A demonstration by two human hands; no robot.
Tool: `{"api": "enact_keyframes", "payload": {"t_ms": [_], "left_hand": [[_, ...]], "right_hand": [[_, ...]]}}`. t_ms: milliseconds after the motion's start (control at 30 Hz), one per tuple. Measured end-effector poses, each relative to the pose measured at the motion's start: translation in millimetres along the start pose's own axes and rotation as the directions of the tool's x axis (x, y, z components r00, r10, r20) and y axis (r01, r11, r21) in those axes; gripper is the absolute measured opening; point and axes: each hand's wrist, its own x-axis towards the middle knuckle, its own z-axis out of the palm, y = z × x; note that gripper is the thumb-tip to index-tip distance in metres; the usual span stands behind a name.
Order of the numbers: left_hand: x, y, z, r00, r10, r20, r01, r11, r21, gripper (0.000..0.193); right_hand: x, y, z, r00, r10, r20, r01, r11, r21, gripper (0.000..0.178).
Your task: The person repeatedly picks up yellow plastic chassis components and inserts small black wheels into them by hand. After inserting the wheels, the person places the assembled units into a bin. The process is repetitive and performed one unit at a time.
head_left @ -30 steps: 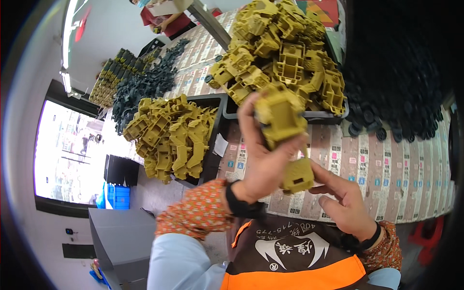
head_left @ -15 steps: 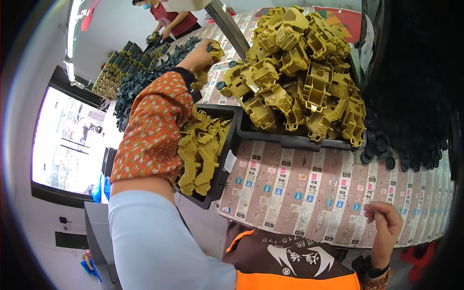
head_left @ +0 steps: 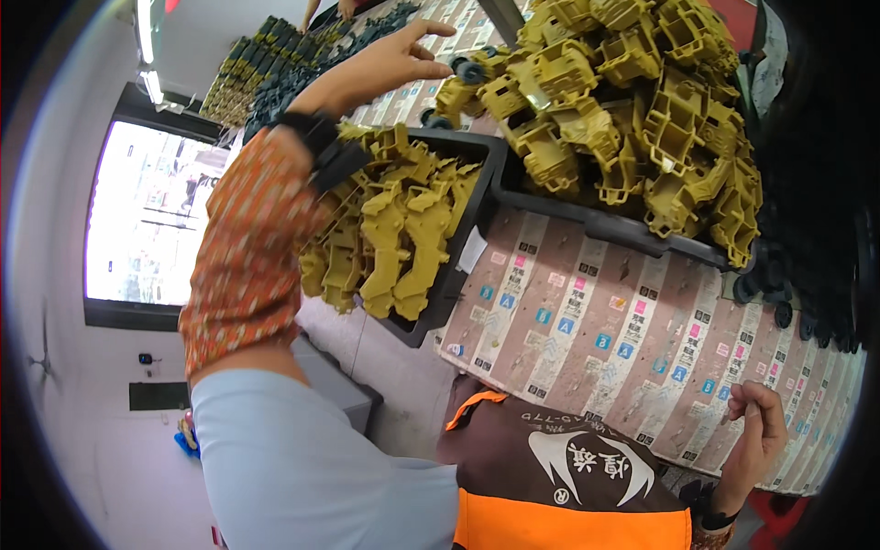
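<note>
Left grip [head_left: 380, 69] spread wide, empty, at eleven o'clock.
Yellow parts [head_left: 674, 119] are heaped at two; right grip [head_left: 761, 431] half-curled, contents indiscernible.

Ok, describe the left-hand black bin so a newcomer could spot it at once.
From the striped tabletop, look up to the large dark bin heaped with yellow parts. The wanted black bin sits just left of it, partly behind the patterned orange sleeve. Its yellow pile is clearly lower.

Black bin [head_left: 610, 227] on striped table [head_left: 573, 335]
</note>
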Motion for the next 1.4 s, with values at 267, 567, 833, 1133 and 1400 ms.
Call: {"api": "enact_keyframes", "payload": {"t_ms": [267, 567, 833, 1133, 1400], "left_hand": [[-197, 97, 96, 0.969, -0.061, -0.239, 0.189, 0.805, 0.562, 0.096], [-189, 88, 169, 0.865, -0.058, -0.498, 0.267, 0.894, 0.360, 0.072], [-198, 124, 131, 0.748, 0.039, -0.662, 0.135, 0.968, 0.210, 0.053], [-160, 132, 207, 0.878, -0.028, -0.478, 0.165, 0.955, 0.247, 0.046], [-175, 137, 235, 0.919, 0.109, -0.379, -0.034, 0.980, 0.198, 0.050]], "right_hand": [[-1, -4, 21, 0.995, -0.033, 0.090, 0.032, 0.999, 0.014, 0.019], [-30, -3, 14, 0.987, -0.073, 0.141, 0.082, 0.995, -0.062, 0.021], [-48, 18, -16, 0.994, -0.100, 0.040, 0.103, 0.991, -0.084, 0.021], [-40, 0, 43, 0.876, -0.358, 0.322, 0.437, 0.874, -0.215, 0.027], [-16, 20, 75, 0.780, -0.305, 0.547, 0.556, 0.740, -0.379, 0.037]]}}
